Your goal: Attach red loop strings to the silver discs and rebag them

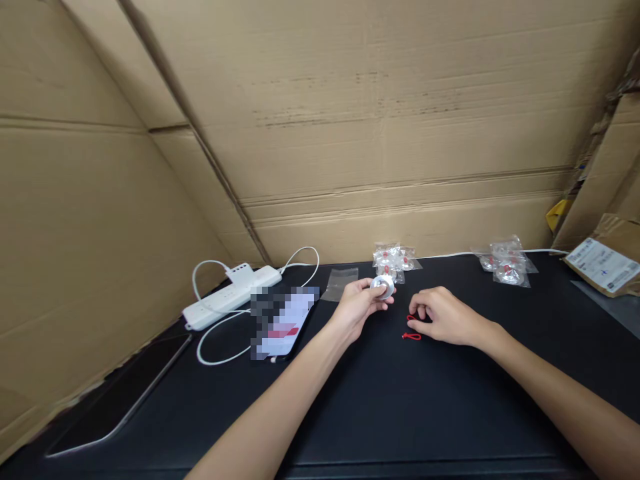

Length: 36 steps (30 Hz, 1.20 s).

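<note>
My left hand (361, 303) pinches a small round silver metal disc (383, 287) between thumb and fingers, above the black table. To its right, my right hand (443, 317) is low over the table, with thumb and fingers curled round a red cord loop (411, 319). Another red cord loop (412, 337) lies on the table just below my right thumb. Behind the disc is a cluster of clear plastic bags (395, 257) with silver and red pieces in them. A flat clear plastic bag (341, 283) lies just left of my left hand.
More filled clear bags (509, 262) lie at the back right, near a labelled brown package (605, 263). On the left are a white power strip (233, 297) with cables, a phone (293, 327) and a dark tablet-like panel (120, 393). Cardboard walls (375, 133) enclose the table (400, 413).
</note>
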### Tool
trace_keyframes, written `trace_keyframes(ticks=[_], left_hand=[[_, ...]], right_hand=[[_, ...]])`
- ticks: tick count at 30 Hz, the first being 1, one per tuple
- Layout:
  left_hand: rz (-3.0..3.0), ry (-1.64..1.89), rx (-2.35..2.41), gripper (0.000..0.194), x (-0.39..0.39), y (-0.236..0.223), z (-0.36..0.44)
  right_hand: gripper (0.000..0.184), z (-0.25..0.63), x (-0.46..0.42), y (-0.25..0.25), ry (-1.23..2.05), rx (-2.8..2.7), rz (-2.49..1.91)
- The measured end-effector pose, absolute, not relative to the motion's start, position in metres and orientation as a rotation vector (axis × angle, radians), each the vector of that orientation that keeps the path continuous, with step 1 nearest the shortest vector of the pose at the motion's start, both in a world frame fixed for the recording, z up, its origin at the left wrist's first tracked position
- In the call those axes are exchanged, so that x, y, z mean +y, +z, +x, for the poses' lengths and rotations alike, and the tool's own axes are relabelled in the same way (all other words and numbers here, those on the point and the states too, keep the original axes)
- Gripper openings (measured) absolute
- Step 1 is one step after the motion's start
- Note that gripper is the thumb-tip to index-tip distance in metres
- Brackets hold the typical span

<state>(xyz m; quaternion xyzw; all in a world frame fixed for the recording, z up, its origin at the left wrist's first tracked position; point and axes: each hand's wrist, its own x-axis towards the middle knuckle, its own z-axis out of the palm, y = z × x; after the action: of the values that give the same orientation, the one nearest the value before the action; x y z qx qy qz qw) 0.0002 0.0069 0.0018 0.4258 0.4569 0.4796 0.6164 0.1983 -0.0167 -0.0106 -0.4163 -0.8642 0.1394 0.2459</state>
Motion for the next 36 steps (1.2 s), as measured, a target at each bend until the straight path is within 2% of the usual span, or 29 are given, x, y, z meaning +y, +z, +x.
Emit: trace_keyframes(ticks=[6,12,21,36], left_hand=[[0.976,1.106,1.019,0.003,0.006,-0.001,0.001],[1.022,1.047,0.906,0.009,0.002,0.001,0.007],[1.115,0.911,0.762,0.017,-0.009,0.006,0.012],[1.153,0.892,0.687,0.021,-0.013,0.004,0.014]], right_hand=[[0.011,0.202,-0.016,-0.012,0.361,-2.337,-1.089],[0.009,0.201,-0.010,-0.007,0.684,-1.945,-1.041],[0.016,0.195,-0.009,-0.014,0.722,-1.812,-0.991],[0.018,0.192,-0.016,-0.015,0.095,-2.144,-1.086]])
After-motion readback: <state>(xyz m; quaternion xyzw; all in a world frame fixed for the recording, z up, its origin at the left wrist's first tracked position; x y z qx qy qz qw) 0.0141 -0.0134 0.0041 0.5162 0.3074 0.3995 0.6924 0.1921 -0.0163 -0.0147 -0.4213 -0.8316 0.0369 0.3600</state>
